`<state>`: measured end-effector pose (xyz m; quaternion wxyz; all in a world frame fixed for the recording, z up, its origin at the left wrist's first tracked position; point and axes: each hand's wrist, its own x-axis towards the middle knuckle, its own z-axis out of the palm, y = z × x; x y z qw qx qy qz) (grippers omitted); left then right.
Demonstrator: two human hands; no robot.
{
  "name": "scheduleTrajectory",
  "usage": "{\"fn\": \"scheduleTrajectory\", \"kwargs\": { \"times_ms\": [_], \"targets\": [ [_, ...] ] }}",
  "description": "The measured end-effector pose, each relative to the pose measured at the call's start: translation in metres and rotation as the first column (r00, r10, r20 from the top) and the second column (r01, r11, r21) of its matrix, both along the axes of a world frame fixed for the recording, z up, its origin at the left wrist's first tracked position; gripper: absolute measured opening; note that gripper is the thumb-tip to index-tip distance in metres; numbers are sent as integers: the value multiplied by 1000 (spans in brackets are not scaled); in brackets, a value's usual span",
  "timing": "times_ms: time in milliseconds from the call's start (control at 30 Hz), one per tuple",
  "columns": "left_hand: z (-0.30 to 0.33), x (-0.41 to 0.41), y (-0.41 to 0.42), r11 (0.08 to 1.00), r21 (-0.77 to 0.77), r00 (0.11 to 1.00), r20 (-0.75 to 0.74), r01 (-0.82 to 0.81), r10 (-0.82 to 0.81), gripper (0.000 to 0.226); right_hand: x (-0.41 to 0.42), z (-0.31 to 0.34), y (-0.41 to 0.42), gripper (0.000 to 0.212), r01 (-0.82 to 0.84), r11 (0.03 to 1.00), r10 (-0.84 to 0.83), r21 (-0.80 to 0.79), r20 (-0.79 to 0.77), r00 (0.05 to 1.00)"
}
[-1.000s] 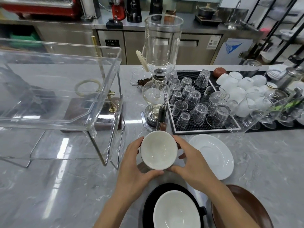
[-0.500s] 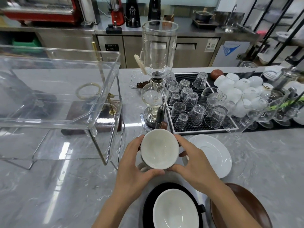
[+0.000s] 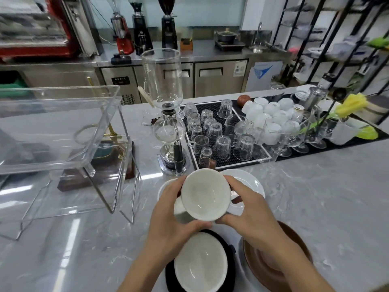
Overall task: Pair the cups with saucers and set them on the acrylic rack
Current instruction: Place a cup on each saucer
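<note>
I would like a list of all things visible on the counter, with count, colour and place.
cup: one, white, held above the counter
white saucers: two, under and behind the held cup
black cup: one, white inside, near edge
brown saucer: one, near right
acrylic rack: one, clear, left
siphon brewer: one, glass, centre
glasses: many, clear, upside down on black mat
white cups: several, far right
left hand: grip on cup
right hand: grip on cup
</note>
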<state>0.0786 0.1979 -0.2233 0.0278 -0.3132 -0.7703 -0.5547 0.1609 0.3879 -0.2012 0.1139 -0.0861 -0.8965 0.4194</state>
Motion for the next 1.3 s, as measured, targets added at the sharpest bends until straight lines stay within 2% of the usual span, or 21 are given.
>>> {"fn": "scheduleTrajectory", "kwargs": {
  "times_ms": [200,400,600,900,1067,1300],
  "targets": [
    [6,18,21,995,-34,995,-9,99,-99,92,36,3,17,83,92,996,-92,20,9,996],
    [2,37,42,977,-107,981,74,186,-179,102,74,3,30,86,203,979,-204,16,54,978],
    [3,52,67,938,-207,961,87,277,-264,105,108,3,43,81,273,962,-274,18,47,961],
    [-3,51,98,790,-446,904,132,420,-406,80,139,-27,49,80,358,934,-353,8,189,916],
    [-10,52,108,727,-493,873,177,478,-454,75,149,-41,51,79,390,921,-378,-14,218,900],
    [-12,56,117,697,-504,852,187,510,-489,72,154,-47,54,76,404,915,-394,8,238,888]
  ]
}}
